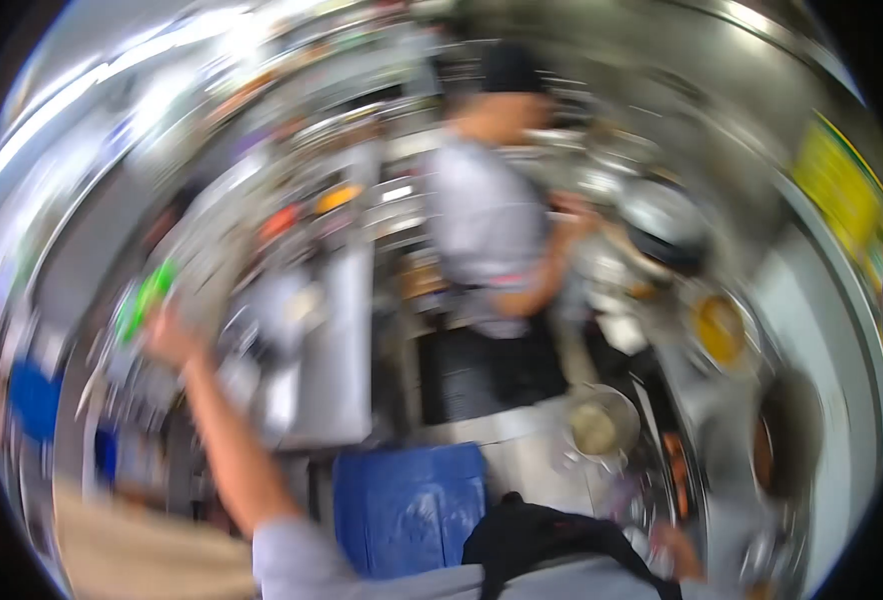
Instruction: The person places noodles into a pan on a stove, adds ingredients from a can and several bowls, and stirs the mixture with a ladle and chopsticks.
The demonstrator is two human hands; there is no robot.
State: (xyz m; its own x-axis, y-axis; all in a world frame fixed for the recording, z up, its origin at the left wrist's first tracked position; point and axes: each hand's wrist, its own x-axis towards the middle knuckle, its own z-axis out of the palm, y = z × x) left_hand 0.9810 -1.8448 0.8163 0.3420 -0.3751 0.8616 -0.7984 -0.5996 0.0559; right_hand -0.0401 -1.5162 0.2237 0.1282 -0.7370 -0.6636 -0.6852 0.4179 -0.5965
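Observation:
My left hand (172, 337) is stretched far out to the left, over the counter side. A bright green object (147, 298) is right at its fingers; blur hides its kind and whether I grip it. At the lower right, my right hand (678, 550) is low beside the stove, near some blurred shiny items. Its fingers are smeared, so I cannot make out anything in them. A pot (602, 425) with pale contents stands a little above that hand, on the stove side.
A co-worker (487, 210) in a grey shirt and black cap stands ahead, facing the stove side. A blue bin or lid (410, 505) is at my front. A steel counter (337, 370) runs along the left. At right are a pan with yellow contents (719, 328) and a dark pan (790, 435).

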